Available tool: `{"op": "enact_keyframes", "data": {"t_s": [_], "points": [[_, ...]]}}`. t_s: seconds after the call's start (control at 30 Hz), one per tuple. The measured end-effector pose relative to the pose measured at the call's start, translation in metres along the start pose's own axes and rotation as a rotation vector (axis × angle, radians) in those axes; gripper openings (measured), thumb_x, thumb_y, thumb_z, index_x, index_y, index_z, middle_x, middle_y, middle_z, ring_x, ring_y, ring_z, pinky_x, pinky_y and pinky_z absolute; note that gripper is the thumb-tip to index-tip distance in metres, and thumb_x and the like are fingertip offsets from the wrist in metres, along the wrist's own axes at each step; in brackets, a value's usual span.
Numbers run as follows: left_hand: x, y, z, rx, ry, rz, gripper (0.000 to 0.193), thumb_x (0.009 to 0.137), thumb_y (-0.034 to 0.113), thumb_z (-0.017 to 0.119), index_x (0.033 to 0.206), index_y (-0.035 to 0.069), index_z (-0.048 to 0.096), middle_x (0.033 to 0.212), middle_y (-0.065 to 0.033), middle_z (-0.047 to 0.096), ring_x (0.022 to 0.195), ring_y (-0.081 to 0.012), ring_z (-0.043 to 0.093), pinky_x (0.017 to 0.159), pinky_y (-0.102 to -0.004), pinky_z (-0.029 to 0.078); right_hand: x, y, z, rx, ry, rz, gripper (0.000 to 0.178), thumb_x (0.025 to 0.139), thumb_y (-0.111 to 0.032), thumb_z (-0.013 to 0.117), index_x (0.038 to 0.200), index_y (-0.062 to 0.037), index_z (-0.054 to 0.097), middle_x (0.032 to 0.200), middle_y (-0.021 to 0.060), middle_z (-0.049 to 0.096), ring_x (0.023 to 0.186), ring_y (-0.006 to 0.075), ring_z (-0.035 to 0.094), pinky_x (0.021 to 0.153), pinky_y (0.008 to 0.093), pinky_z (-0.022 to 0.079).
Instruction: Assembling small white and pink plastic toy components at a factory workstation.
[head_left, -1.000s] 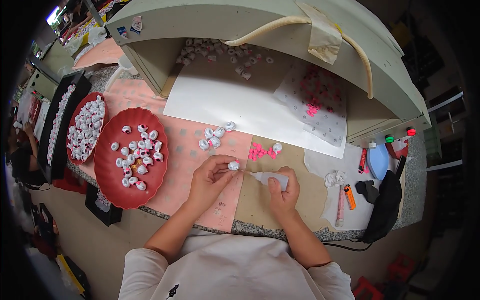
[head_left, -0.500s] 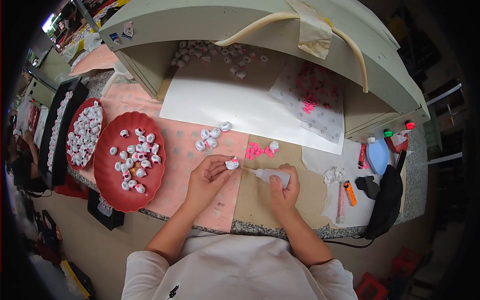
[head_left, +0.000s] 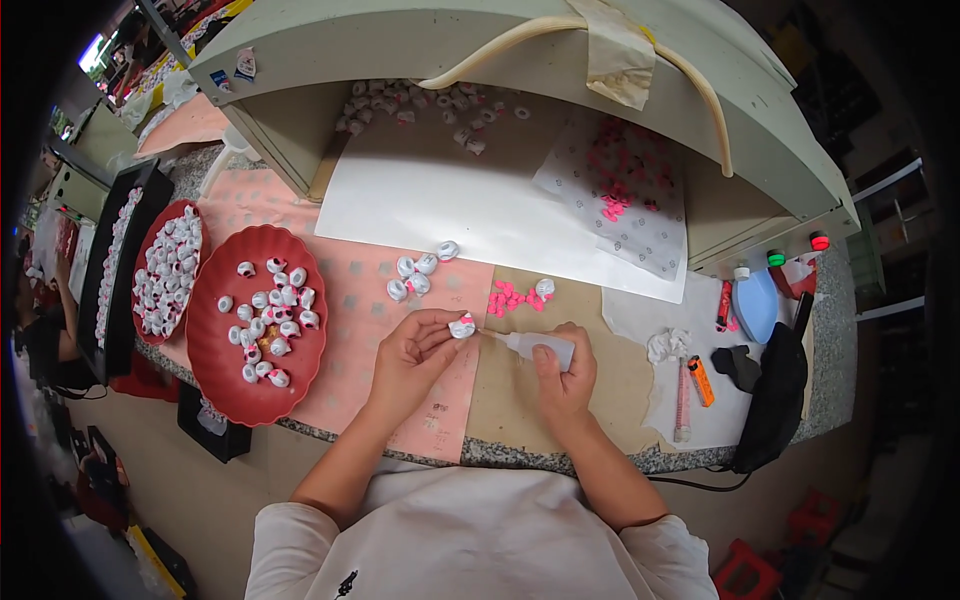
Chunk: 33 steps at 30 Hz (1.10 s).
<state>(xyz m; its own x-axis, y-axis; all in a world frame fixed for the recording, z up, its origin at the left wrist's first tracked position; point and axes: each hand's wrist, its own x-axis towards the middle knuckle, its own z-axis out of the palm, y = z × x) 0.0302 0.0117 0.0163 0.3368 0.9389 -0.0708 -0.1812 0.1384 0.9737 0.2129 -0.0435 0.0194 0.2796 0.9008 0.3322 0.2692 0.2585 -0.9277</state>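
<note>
Between the fingertips of my left hand point(head_left: 412, 358) is a small white rounded piece point(head_left: 462, 326) with a pink patch on it. My right hand point(head_left: 568, 378) is closed round a translucent squeeze bottle point(head_left: 548, 349), tilted so its thin nozzle points left at the white piece. Whether the tip touches the piece I cannot tell. Just beyond my hands lie a cluster of white pieces point(head_left: 425, 264) and a small heap of pink bits point(head_left: 512, 297), with one white piece point(head_left: 544, 287) beside the heap.
On the left, a red scalloped plate point(head_left: 212, 378) holds several white-and-pink pieces; a second red plate point(head_left: 143, 318) and a black tray point(head_left: 120, 335) stand beyond it. A grey hooded box point(head_left: 750, 120) arches over the back. At right are an orange lighter point(head_left: 701, 381), a blue dish point(head_left: 756, 308) and black cloth point(head_left: 777, 400).
The whole view has shifted slightly. Both hands keep nearly the same pose, with the bottle's nozzle still pointed at the white piece.
</note>
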Motion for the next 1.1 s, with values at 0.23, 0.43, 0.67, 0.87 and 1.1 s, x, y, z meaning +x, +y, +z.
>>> {"op": "enact_keyframes", "data": {"t_s": [0.23, 0.43, 0.67, 0.87, 1.1], "points": [[0.001, 0.0, 0.002, -0.01, 0.041, -0.01, 0.026, 0.081, -0.009, 0.058, 0.105, -0.005, 0.049, 0.108, -0.0132, 0.059, 0.102, -0.0186, 0.059, 0.087, -0.0257, 0.049, 0.002, 0.002, -0.005, -0.005, 0.008, 0.021, 0.012, 0.087, -0.011, 0.055, 0.087, -0.0025, 0.046, 0.076, 0.0048, 0.046, 0.066, 0.0101, 0.04, 0.059, 0.0236, 0.035], [-0.001, 0.0, -0.003, -0.019, 0.052, 0.012, 0.025, 0.082, -0.009, 0.058, 0.105, -0.003, 0.051, 0.108, -0.012, 0.059, 0.102, -0.0177, 0.059, 0.086, -0.0251, 0.049, 0.001, -0.001, 0.001, 0.028, -0.052, 0.026, 0.013, 0.088, -0.011, 0.055, 0.086, -0.0027, 0.046, 0.076, 0.0036, 0.047, 0.066, 0.0094, 0.042, 0.059, 0.0228, 0.036], [-0.004, 0.007, -0.017, -0.098, 0.088, -0.022, 0.025, 0.084, -0.006, 0.057, 0.108, -0.002, 0.051, 0.106, -0.0093, 0.059, 0.101, -0.0153, 0.059, 0.085, -0.0273, 0.05, 0.009, 0.006, 0.012, 0.206, 0.014, 0.339, 0.015, 0.083, -0.003, 0.062, 0.091, -0.0022, 0.049, 0.084, 0.0059, 0.055, 0.078, 0.0107, 0.057, 0.065, 0.0249, 0.047], [-0.007, 0.012, -0.023, -0.207, 0.127, -0.056, 0.024, 0.085, -0.003, 0.058, 0.108, 0.0, 0.052, 0.106, -0.0076, 0.059, 0.1, -0.0142, 0.059, 0.082, -0.03, 0.053, 0.034, -0.001, 0.015, -0.606, -0.316, -0.207, 0.028, 0.07, 0.002, 0.069, 0.095, -0.0022, 0.058, 0.083, 0.0087, 0.059, 0.076, 0.0225, 0.06, 0.067, 0.0327, 0.049], [-0.013, 0.01, -0.035, -0.226, 0.063, -0.077, 0.03, 0.085, -0.001, 0.058, 0.114, 0.0, 0.051, 0.108, -0.0086, 0.06, 0.1, -0.0144, 0.059, 0.084, -0.0283, 0.052, 0.021, -0.004, 0.026, -0.476, -0.288, -0.206, 0.024, 0.073, 0.002, 0.067, 0.096, -0.0034, 0.061, 0.086, 0.0112, 0.062, 0.073, 0.0235, 0.06, 0.068, 0.0328, 0.05]]}}
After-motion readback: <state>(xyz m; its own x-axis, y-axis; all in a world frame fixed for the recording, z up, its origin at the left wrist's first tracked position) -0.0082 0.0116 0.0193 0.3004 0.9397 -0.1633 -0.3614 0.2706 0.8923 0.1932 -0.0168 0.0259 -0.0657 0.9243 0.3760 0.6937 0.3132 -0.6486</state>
